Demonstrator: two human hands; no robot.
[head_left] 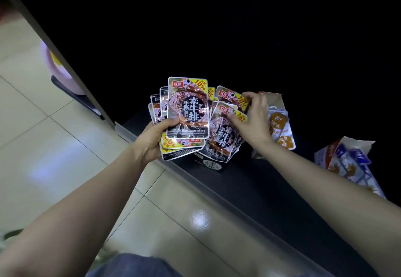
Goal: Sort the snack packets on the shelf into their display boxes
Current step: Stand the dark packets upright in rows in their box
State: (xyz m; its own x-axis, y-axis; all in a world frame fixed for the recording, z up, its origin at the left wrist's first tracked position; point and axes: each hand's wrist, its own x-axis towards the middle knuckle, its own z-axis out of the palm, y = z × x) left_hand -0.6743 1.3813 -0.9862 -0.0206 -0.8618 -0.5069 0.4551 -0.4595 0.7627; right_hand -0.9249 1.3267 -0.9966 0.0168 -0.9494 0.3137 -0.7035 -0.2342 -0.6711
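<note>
**A:** Head view: what does each hand hold?
**B:** The left hand (152, 140) curls tight round a bunch (187, 107) that stands up tall. More packets (223, 135) lean in the black box (213, 166), just to the right of it.
**A:** Which hand is nearer those?
**B:** The right hand (255, 120). It pinches their tops.

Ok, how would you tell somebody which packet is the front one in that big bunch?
Find the dark shelf; over its front edge the left hand holds a fan of silvery packets. The front packet is pinned under the thumb, upright and fully showing, while the others only peek out behind it.
</note>
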